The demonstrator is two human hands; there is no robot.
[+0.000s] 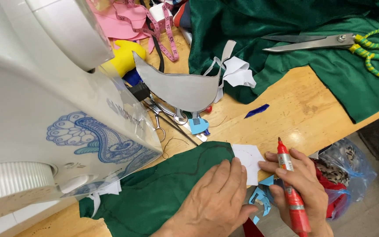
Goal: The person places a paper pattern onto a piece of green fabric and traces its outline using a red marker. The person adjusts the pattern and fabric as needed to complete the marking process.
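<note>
My left hand (213,199) lies flat, fingers together, pressing a piece of green fabric (154,193) onto the wooden table's near edge. A dark curved line is drawn on the fabric. A white paper piece (247,159) lies at the fabric's right end, under the fingertips of both hands. My right hand (301,182) grips a red marker (291,193) with its tip pointing up and away, just right of the paper.
A white sewing machine (44,101) with blue ornament fills the left. A grey curved pattern piece (185,90), small scissors (161,115), a pink measuring tape (163,33), large scissors (330,42) on green cloth (286,26), and a plastic bag (352,166) of scraps surround the wooden table (294,109).
</note>
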